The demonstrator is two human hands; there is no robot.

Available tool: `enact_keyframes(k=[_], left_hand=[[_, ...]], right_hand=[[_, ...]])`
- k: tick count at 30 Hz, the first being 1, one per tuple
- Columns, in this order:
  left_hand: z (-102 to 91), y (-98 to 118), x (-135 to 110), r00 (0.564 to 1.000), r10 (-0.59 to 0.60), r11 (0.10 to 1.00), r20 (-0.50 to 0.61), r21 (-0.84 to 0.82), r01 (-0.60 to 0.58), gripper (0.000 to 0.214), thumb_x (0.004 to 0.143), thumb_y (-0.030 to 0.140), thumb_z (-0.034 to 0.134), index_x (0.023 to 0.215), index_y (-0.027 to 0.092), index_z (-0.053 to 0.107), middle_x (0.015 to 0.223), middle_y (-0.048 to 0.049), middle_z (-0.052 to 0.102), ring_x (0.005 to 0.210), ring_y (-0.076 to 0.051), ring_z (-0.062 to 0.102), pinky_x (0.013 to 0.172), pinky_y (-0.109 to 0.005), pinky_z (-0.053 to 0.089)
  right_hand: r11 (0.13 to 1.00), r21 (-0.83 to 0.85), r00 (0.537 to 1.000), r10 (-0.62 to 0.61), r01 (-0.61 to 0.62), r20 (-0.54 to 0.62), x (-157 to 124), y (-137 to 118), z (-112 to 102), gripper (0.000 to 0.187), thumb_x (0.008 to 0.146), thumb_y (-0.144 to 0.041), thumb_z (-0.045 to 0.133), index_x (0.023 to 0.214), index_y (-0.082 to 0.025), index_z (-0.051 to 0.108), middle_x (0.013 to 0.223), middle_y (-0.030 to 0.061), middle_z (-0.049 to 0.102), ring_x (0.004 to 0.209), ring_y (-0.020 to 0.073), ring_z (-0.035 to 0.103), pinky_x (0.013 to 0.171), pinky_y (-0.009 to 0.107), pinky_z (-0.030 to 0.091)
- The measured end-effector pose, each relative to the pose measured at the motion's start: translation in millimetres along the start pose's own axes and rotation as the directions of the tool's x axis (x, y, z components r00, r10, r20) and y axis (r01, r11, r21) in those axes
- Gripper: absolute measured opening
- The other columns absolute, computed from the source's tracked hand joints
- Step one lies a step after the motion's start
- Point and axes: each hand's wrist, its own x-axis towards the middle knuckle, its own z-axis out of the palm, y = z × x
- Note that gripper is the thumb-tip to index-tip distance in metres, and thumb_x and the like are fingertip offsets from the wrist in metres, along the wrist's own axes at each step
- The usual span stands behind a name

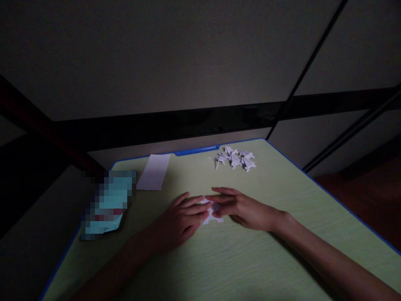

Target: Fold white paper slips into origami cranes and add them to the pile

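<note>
Between my hands on the tabletop lies a small piece of folded white paper [216, 218], partly covered by fingers. My left hand [185, 217] rests flat with its fingers stretched out, the tips on the paper's left side. From the right, my right hand [233, 206] reaches in with its fingers apart; some fingertips touch the paper's right part. Its lower edge shows small pointed corners, while its upper part is mostly hidden. Further back sits a group of several folded white paper figures [234, 159], with thin white strips [216, 162] at their left.
The pale wood-grain table [282, 259] has a blue edge and a blue groove piece [197, 151] at the back. A white paper sheet [154, 172] lies back left, beside a pixelated phone-like device [112, 198]. Behind the table stands a panelled wall [175, 62].
</note>
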Motion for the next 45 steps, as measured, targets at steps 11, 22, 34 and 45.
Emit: enact_keyframes(k=[11, 22, 34, 45], left_hand=[[-0.5, 4.9, -0.6, 0.999, -0.038, 0.998, -0.029, -0.050, 0.036, 0.036, 0.083, 0.016, 0.035, 0.116, 0.026, 0.044, 0.129, 0.0010, 0.041, 0.122, -0.016, 0.027, 0.100, -0.043, 0.017], [1.6, 3.1, 2.4, 0.996, -0.064, 0.992, -0.069, -0.117, 0.056, 0.035, 0.082, 0.017, 0.037, 0.113, 0.028, 0.048, 0.124, 0.0010, 0.047, 0.120, -0.017, 0.031, 0.098, -0.043, 0.021], [-2.1, 11.2, 1.4, 0.985, -0.056, 0.997, -0.162, -0.066, 0.045, 0.027, 0.078, 0.012, 0.041, 0.093, 0.023, 0.060, 0.115, -0.0023, 0.055, 0.115, -0.019, 0.037, 0.099, -0.046, 0.016], [-2.1, 11.9, -1.9, 0.981, -0.110, 0.992, -0.160, -0.085, 0.098, 0.027, 0.083, 0.020, 0.036, 0.094, 0.023, 0.060, 0.121, -0.0012, 0.050, 0.115, -0.015, 0.037, 0.099, -0.041, 0.020]], right_hand=[[1.000, 0.028, 0.998, 0.003, -0.005, 0.057, -3.8, 0.7, -0.4, 0.055, 0.067, 0.007, 0.038, 0.112, -0.023, 0.050, 0.132, 0.0012, 0.035, 0.126, 0.0151, 0.013, 0.102, 0.040, 0.016], [0.998, 0.048, 0.999, 0.044, -0.045, 0.030, -3.8, -1.0, -0.1, 0.056, 0.066, 0.006, 0.041, 0.111, -0.026, 0.052, 0.129, 0.0006, 0.039, 0.125, 0.0190, 0.018, 0.101, 0.042, 0.020], [0.998, 0.061, 1.000, 0.006, -0.007, 0.021, -1.5, -1.3, -1.6, 0.057, 0.066, 0.007, 0.040, 0.111, -0.025, 0.052, 0.126, 0.0006, 0.044, 0.125, 0.0139, 0.017, 0.103, 0.040, 0.017], [0.996, 0.083, 1.000, 0.014, -0.015, 0.017, 2.2, -0.8, 1.8, 0.050, 0.069, 0.006, 0.041, 0.106, -0.025, 0.056, 0.125, 0.0011, 0.045, 0.121, 0.0139, 0.029, 0.103, 0.039, 0.017]])
